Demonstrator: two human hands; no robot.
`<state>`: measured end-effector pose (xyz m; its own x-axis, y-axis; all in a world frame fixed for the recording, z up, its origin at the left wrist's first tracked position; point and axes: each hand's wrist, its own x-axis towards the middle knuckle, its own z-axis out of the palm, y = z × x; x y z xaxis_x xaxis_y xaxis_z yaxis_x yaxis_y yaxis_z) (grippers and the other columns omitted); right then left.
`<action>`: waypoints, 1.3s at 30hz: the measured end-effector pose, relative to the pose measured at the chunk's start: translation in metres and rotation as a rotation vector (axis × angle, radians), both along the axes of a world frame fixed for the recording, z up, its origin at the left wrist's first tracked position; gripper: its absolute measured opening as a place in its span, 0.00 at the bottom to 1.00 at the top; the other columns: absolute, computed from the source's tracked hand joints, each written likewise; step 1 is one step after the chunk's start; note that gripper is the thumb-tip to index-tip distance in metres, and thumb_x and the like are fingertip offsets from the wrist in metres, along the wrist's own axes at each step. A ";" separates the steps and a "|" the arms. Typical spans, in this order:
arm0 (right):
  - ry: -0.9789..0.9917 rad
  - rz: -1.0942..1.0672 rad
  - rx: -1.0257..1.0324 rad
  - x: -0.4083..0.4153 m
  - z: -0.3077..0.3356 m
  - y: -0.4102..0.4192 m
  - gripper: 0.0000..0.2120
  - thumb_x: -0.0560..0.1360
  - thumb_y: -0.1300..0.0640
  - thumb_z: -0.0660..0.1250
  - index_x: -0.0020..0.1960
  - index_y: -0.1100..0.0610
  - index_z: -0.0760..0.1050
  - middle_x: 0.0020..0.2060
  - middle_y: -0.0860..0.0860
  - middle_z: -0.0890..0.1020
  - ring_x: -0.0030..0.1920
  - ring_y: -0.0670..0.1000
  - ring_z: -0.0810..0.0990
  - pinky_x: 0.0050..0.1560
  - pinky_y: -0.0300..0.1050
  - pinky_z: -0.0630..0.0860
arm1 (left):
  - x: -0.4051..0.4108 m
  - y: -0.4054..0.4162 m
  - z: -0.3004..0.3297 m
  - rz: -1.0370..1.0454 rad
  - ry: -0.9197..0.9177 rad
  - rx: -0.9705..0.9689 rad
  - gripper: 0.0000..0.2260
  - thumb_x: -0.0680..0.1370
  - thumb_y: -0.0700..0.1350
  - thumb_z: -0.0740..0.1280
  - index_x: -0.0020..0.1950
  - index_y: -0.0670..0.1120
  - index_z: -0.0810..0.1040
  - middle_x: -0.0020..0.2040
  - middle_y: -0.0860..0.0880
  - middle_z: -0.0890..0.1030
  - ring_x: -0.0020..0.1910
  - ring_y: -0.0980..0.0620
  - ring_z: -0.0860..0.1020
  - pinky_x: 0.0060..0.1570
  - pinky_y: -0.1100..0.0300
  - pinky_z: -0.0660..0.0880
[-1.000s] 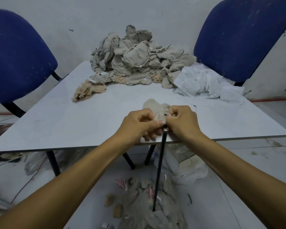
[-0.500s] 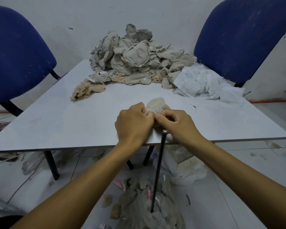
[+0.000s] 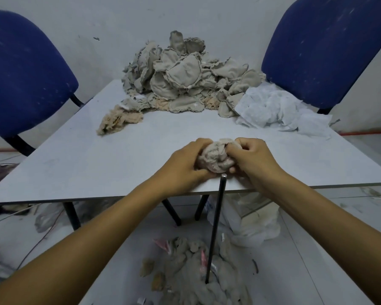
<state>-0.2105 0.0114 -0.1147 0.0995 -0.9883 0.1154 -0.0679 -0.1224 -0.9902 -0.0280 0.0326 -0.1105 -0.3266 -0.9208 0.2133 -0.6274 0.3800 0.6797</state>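
**Soft bundle, hard rod: a slip waiting at the counter's edge**

Both hands are clamped on one bunched beige fabric piece (image 3: 216,158). The left hand (image 3: 185,168) cups it from the side with curled fingers, and the right hand (image 3: 252,157) pinches into its top. The piece sits between them, just over the near edge of the counter (image 3: 92,166) and right above the tip of a black rod (image 3: 217,216).

The rod stands almost upright below the hands, its foot lost in a floor pile of fabric pieces (image 3: 191,274). I cannot tell what fixes it there. If it is loose, a sideways push could tip it. The tip could also skid off the soft cloth and jab a palm or finger. Pressing too hard might burst a seam. If either hand loosens, the piece likely drops into the floor pile and gets mixed in.

The counter is a pale grey slab, smooth and scuffed. Far beyond the hands lies a heap of fabric pieces (image 3: 185,78), with a fluffy beige scrap (image 3: 117,119) to its left and crumpled white cloth (image 3: 277,111) to its right. A blue chair (image 3: 24,71) stands well off the left hand and another (image 3: 321,47) beyond the right, against a marked white wall. Loose wires (image 3: 31,238) trail over the floor under the left forearm.
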 end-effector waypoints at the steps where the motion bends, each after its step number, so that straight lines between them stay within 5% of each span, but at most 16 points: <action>1: -0.083 0.026 0.047 0.000 0.003 0.000 0.14 0.76 0.62 0.69 0.33 0.52 0.73 0.27 0.48 0.76 0.25 0.47 0.74 0.24 0.37 0.72 | 0.000 -0.002 -0.001 0.060 0.024 -0.042 0.21 0.72 0.46 0.76 0.63 0.55 0.75 0.53 0.57 0.80 0.49 0.59 0.77 0.47 0.70 0.72; 3: -0.302 0.058 0.138 -0.006 0.007 -0.001 0.06 0.77 0.60 0.70 0.48 0.53 0.73 0.35 0.53 0.80 0.30 0.50 0.78 0.27 0.40 0.76 | 0.003 -0.007 -0.001 0.182 0.105 -0.064 0.12 0.73 0.44 0.75 0.55 0.53 0.81 0.45 0.58 0.81 0.45 0.57 0.77 0.43 0.71 0.71; 4: -0.352 0.046 0.120 -0.010 0.006 -0.002 0.10 0.77 0.61 0.70 0.53 0.51 0.72 0.38 0.53 0.81 0.33 0.51 0.80 0.29 0.42 0.77 | 0.005 -0.009 -0.001 0.224 0.137 -0.042 0.09 0.73 0.44 0.75 0.51 0.54 0.81 0.43 0.58 0.82 0.44 0.56 0.78 0.42 0.70 0.72; 11: 0.216 -0.088 -0.455 -0.010 -0.003 0.009 0.10 0.78 0.60 0.69 0.48 0.45 0.81 0.46 0.48 0.80 0.43 0.49 0.82 0.34 0.46 0.83 | 0.004 -0.010 -0.004 0.276 0.217 0.016 0.09 0.71 0.43 0.78 0.43 0.55 0.81 0.39 0.55 0.84 0.40 0.56 0.80 0.40 0.64 0.76; 18: 0.539 -0.116 -0.753 -0.014 0.005 0.010 0.08 0.73 0.57 0.76 0.50 0.58 0.84 0.44 0.50 0.81 0.39 0.46 0.82 0.38 0.38 0.79 | 0.004 -0.008 -0.006 0.300 0.234 -0.012 0.05 0.73 0.44 0.76 0.43 0.52 0.83 0.36 0.54 0.82 0.37 0.56 0.78 0.38 0.62 0.73; 23: 0.672 -0.155 -0.747 -0.014 -0.001 0.007 0.04 0.75 0.60 0.73 0.46 0.59 0.79 0.43 0.48 0.75 0.37 0.40 0.75 0.42 0.24 0.68 | 0.006 -0.006 0.001 0.281 0.145 -0.013 0.03 0.73 0.42 0.75 0.44 0.48 0.83 0.38 0.52 0.83 0.39 0.53 0.79 0.39 0.61 0.74; 28: 0.661 -0.352 -0.536 -0.038 0.000 -0.009 0.03 0.78 0.59 0.69 0.46 0.54 0.76 0.45 0.51 0.76 0.39 0.41 0.74 0.41 0.26 0.68 | 0.047 -0.012 0.016 0.581 0.009 -0.269 0.06 0.72 0.34 0.68 0.43 0.44 0.81 0.39 0.46 0.82 0.42 0.46 0.77 0.41 0.53 0.71; 31: 0.724 -0.304 -0.455 -0.042 -0.006 -0.015 0.04 0.79 0.54 0.69 0.46 0.52 0.75 0.44 0.48 0.74 0.40 0.43 0.76 0.39 0.27 0.68 | 0.046 -0.004 0.011 0.345 -0.307 -0.455 0.06 0.70 0.34 0.70 0.43 0.43 0.77 0.41 0.45 0.76 0.44 0.42 0.73 0.42 0.51 0.64; 33: 0.714 -0.273 -0.425 -0.038 -0.007 -0.013 0.03 0.79 0.56 0.68 0.48 0.50 0.74 0.48 0.49 0.75 0.41 0.41 0.76 0.40 0.26 0.68 | 0.038 0.002 0.003 0.102 -0.448 -0.466 0.10 0.68 0.39 0.70 0.48 0.46 0.77 0.49 0.48 0.74 0.50 0.46 0.71 0.49 0.51 0.62; 36: 0.598 -0.308 -0.477 -0.031 -0.002 -0.005 0.10 0.78 0.62 0.66 0.52 0.47 0.74 0.52 0.51 0.73 0.44 0.38 0.74 0.43 0.22 0.67 | 0.035 0.002 0.006 -0.035 -0.426 -0.262 0.13 0.72 0.56 0.61 0.52 0.52 0.75 0.57 0.55 0.71 0.59 0.56 0.67 0.61 0.53 0.57; 39: 0.684 -0.167 -0.534 -0.020 0.003 0.005 0.05 0.78 0.52 0.66 0.53 0.48 0.77 0.49 0.49 0.73 0.45 0.42 0.74 0.44 0.30 0.70 | 0.030 -0.003 0.020 0.029 -0.442 -0.233 0.21 0.76 0.64 0.51 0.54 0.53 0.76 0.50 0.56 0.77 0.50 0.55 0.73 0.57 0.52 0.63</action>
<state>-0.2302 0.0162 -0.1118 0.1755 -0.8272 0.5339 -0.6830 -0.4928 -0.5391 0.0023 0.0296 -0.0909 -0.4071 -0.8753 0.2610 -0.8489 0.4681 0.2455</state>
